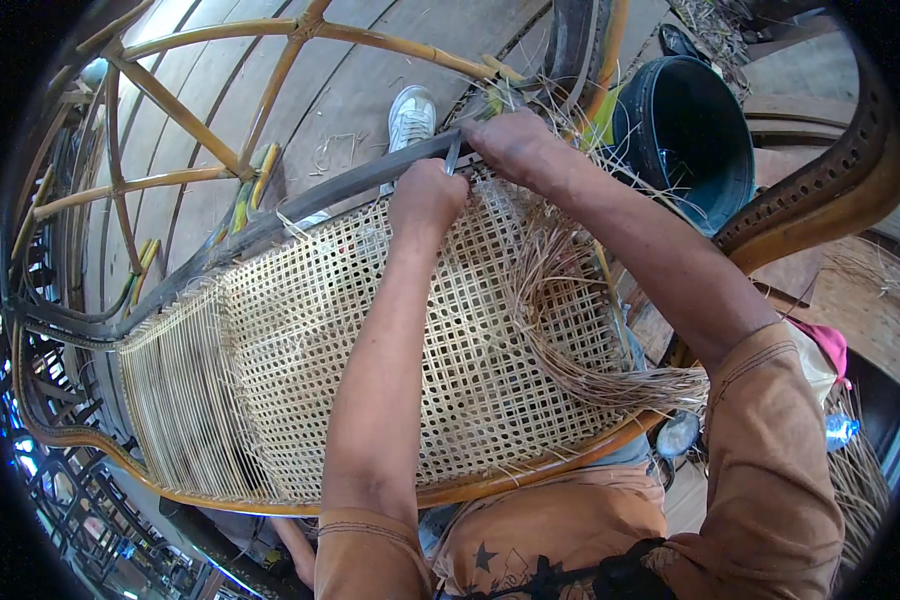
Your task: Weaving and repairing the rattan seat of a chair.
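A woven cane panel (360,270) with open square holes spans a curved wooden frame (530,466); at its left end only parallel strands are strung. My left hand (427,200) is closed around a narrow, flat metal tool (453,153), which stands upright at the panel's far edge, against the dark frame rail (370,168). Just right of it, my right hand (515,150) is closed at the same rail; what its fingers grip is hidden. A bundle of loose cane strands (540,330) lies over the panel's right part, below my right forearm.
A dark bucket (660,130) stands at the far right, near a curved wooden piece with a row of holes (840,170). Bamboo-coloured frame poles (175,105) rise at the far left. A white shoe (411,115) rests on the plank floor beyond the rail. A bare forearm (295,548) shows at lower left.
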### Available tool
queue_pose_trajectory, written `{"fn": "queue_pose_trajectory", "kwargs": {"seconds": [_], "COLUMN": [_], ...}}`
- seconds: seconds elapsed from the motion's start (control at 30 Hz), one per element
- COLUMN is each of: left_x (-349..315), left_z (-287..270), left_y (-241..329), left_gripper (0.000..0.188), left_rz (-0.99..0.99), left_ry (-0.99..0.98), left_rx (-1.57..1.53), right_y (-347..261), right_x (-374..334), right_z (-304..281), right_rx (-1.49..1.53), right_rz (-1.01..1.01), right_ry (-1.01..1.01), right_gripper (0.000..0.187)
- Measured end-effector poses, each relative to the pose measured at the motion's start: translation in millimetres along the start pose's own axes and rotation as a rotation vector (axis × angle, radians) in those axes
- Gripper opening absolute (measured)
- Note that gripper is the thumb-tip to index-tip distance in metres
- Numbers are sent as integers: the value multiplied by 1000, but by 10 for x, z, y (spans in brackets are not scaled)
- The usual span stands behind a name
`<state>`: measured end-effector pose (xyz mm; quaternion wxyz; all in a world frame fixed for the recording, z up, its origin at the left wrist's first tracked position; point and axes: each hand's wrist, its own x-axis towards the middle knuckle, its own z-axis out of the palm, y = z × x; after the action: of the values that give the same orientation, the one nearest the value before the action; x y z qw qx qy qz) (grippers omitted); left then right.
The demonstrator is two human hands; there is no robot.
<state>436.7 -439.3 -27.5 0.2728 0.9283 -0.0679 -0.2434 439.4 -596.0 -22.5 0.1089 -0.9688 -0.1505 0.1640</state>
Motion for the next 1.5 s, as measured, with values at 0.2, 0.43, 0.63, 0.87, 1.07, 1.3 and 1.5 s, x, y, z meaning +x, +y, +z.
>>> {"fn": "queue_pose_trajectory", "kwargs": {"seconds": [0.2, 0.43, 0.63, 0.87, 1.07, 1.3, 1.5], "left_x": [-125, -48, -109, -450, -194, 47, 100], "left_z": [17, -66, -278, -979, -589, -404, -533], "left_y": [78, 147, -180, 32, 111, 327, 646], "left_gripper": [28, 25, 26, 26, 33, 28, 32], "left_rz": [58, 46, 15, -79, 13, 90, 4], "left_ry": [37, -94, -300, -251, -441, -406, -561], "left_rx": [164, 96, 2, -64, 274, 533, 721], "right_y": [1, 50, -141, -272, -38, 5, 34], "right_x": [-22, -91, -140, -293, -330, -322, -300], "right_z": [9, -5, -56, -89, -57, -70, -111], "right_rx": [5, 64, -108, 893, 290, 343, 385], "right_rz": [151, 179, 69, -65, 227, 362, 377], "right_ry": [-95, -120, 198, 19, -65, -56, -37], "right_gripper": [24, 23, 18, 26, 19, 21, 21]}}
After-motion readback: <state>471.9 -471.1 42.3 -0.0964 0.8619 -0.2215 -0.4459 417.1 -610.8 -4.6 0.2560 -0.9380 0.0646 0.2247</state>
